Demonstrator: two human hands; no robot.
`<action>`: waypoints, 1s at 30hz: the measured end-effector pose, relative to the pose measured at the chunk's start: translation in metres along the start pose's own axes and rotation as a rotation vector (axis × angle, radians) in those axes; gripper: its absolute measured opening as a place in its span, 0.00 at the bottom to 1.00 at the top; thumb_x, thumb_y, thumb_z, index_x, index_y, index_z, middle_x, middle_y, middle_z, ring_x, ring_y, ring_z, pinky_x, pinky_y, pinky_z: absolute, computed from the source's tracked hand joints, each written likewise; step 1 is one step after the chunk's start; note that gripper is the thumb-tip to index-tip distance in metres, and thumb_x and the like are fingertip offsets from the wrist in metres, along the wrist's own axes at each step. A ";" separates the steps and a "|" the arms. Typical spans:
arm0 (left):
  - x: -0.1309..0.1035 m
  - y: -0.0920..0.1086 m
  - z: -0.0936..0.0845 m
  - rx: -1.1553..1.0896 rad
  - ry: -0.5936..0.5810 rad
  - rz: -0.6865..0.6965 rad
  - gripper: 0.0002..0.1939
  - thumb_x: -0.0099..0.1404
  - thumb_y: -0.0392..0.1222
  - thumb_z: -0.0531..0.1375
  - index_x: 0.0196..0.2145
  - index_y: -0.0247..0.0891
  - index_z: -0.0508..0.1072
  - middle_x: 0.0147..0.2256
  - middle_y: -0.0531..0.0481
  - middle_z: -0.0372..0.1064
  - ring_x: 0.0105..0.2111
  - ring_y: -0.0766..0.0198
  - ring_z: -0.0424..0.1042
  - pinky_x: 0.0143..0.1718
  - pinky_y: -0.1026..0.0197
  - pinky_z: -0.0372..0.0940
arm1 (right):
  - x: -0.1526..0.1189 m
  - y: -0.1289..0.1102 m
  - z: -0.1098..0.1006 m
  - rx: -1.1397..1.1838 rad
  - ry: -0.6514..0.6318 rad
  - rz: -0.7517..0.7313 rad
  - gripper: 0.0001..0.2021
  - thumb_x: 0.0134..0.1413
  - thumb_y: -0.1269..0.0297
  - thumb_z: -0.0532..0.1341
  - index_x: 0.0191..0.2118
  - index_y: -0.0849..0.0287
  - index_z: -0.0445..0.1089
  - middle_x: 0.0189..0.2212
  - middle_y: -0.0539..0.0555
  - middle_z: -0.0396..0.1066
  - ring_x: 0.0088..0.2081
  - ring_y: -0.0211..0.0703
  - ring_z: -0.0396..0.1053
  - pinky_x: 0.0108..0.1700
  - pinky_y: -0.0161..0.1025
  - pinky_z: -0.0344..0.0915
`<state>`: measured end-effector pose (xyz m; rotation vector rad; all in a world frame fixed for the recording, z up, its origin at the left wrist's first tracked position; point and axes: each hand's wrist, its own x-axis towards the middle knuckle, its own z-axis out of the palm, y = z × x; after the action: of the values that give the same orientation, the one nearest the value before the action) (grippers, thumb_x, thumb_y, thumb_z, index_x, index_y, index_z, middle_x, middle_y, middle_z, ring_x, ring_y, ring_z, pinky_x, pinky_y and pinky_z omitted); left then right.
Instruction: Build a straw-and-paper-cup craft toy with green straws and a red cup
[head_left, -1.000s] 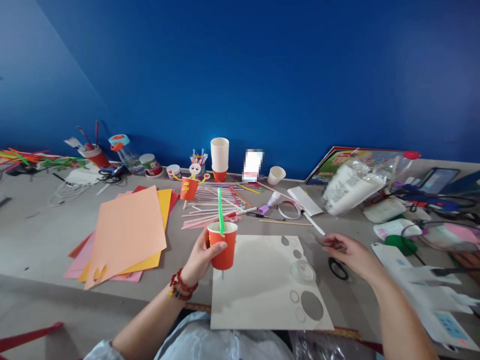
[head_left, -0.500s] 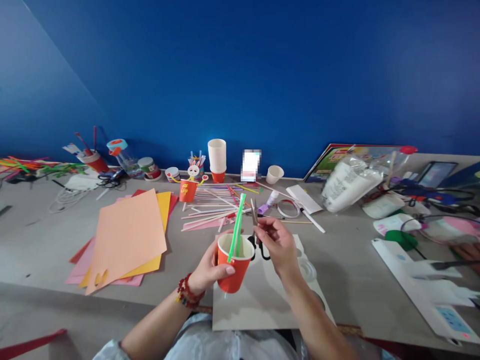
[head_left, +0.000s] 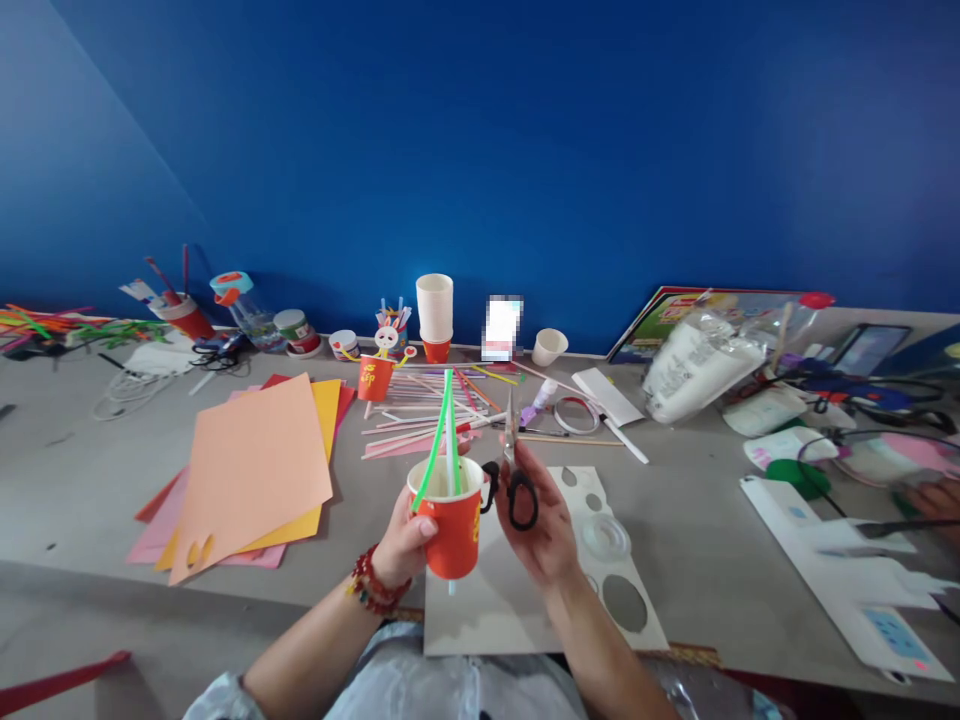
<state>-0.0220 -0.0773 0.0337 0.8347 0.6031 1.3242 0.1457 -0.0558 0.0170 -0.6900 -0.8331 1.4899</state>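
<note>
My left hand (head_left: 403, 543) is wrapped round a red paper cup (head_left: 453, 540) with yellow marks, held above a white board (head_left: 480, 620). Bright green strips (head_left: 435, 447) rise from the cup, meeting at the top beside a pale straw (head_left: 451, 465). A short pale tip (head_left: 452, 588) pokes out below the cup's base. In my right hand (head_left: 547, 530), palm turned up, lies a pair of scissors (head_left: 511, 435) with the blades pointing up and away. Their black handles rest at the fingers, close to the cup's right side.
Coloured paper sheets (head_left: 259, 470) lie stacked on the left. Behind my hands are scattered straws (head_left: 409, 430), a rabbit-topped red cup (head_left: 375, 378) and stacked white cups (head_left: 435, 308). A tape roll (head_left: 606, 538) sits on the board; a power strip (head_left: 847, 580) is at right.
The cup has moved left and stands more upright, its green strips turned with it. My right hand has rolled palm up, bringing the scissors' black handles into view.
</note>
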 end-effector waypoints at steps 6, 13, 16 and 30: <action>0.000 -0.005 0.004 0.016 0.053 -0.018 0.41 0.48 0.61 0.69 0.55 0.36 0.70 0.42 0.38 0.77 0.38 0.47 0.76 0.37 0.52 0.71 | 0.006 0.012 0.006 -0.141 -0.025 -0.103 0.28 0.50 0.42 0.65 0.55 0.48 0.69 0.49 0.58 0.74 0.45 0.55 0.74 0.46 0.53 0.72; -0.002 -0.003 0.007 -0.012 -0.089 -0.145 0.44 0.48 0.55 0.71 0.59 0.37 0.66 0.47 0.38 0.75 0.39 0.50 0.76 0.36 0.56 0.70 | 0.015 -0.004 0.024 -0.114 0.146 0.024 0.16 0.60 0.49 0.60 0.47 0.53 0.69 0.26 0.47 0.67 0.25 0.40 0.66 0.23 0.35 0.62; 0.000 -0.004 0.005 0.005 -0.034 -0.170 0.40 0.51 0.51 0.71 0.58 0.39 0.65 0.48 0.39 0.74 0.42 0.49 0.75 0.40 0.55 0.70 | 0.018 -0.011 0.024 -0.199 0.263 -0.048 0.12 0.60 0.53 0.60 0.42 0.56 0.71 0.20 0.45 0.65 0.23 0.38 0.64 0.26 0.35 0.61; 0.008 -0.002 0.002 0.136 0.201 -0.051 0.26 0.63 0.52 0.64 0.53 0.41 0.64 0.42 0.44 0.77 0.41 0.54 0.78 0.42 0.54 0.72 | -0.038 -0.043 0.030 -0.824 -0.142 -0.251 0.07 0.64 0.62 0.58 0.45 0.53 0.70 0.33 0.54 0.79 0.37 0.48 0.78 0.38 0.43 0.73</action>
<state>-0.0181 -0.0697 0.0335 0.7961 0.8753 1.3402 0.1482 -0.0962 0.0676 -1.0328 -1.6111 0.9427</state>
